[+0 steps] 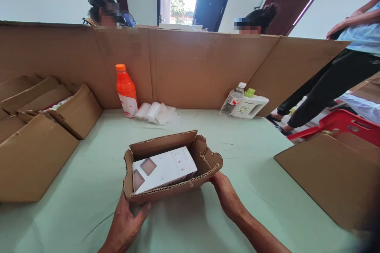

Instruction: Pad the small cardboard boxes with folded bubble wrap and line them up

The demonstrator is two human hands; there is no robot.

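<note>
A small open cardboard box (204,158) sits on the pale green table (243,158), right in front of me. Inside it lies a white product box (166,168) printed with brown squares, tilted against the box walls. My left hand (126,221) grips the near left corner of the cardboard box from below. My right hand (225,193) holds its near right corner, fingers touching the corrugated edge.
An orange bottle (126,91), folded plastic bags (156,112), a clear water bottle (233,101) and a white jug (251,104) stand by the cardboard wall (192,67). Open cartons (35,142) lie left, a flat cardboard sheet (335,174) right. Two people sit behind the wall; another stands right by a red basket (350,124).
</note>
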